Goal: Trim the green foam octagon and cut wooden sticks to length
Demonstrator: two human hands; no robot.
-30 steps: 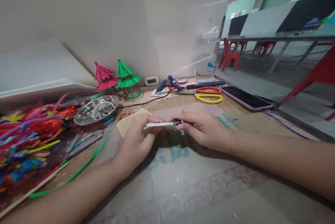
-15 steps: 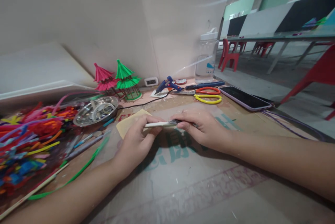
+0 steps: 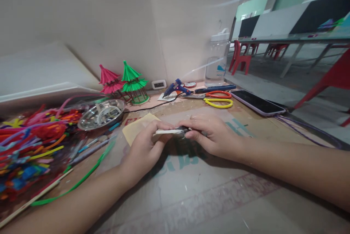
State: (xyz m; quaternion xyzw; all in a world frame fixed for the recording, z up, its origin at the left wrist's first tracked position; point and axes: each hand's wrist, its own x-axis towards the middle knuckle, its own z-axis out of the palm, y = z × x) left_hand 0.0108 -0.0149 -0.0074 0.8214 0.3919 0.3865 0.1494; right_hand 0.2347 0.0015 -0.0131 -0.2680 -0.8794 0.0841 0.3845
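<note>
Near the middle of the table my left hand [image 3: 146, 150] is closed on a thin white strip [image 3: 166, 131], with the thumb below and the fingers above. My right hand [image 3: 216, 135] pinches a small dark piece with a shiny edge [image 3: 183, 129], which meets the strip's right end. Its exact kind is too blurred to tell. A yellow paper sheet [image 3: 133, 128] lies partly under and behind my left hand.
Colourful pipe cleaners [image 3: 30, 150] and a metal dish [image 3: 87, 119] are at left. Behind stand pink [image 3: 108, 77] and green [image 3: 131, 77] roofed models, a blue glue gun [image 3: 177, 87], scissors [image 3: 218, 103], a water bottle [image 3: 216, 62] and a phone [image 3: 257, 102].
The dark piece in my right hand has shifted slightly left along the white strip and now covers more of its right end. Both hands otherwise keep nearly the same place.
</note>
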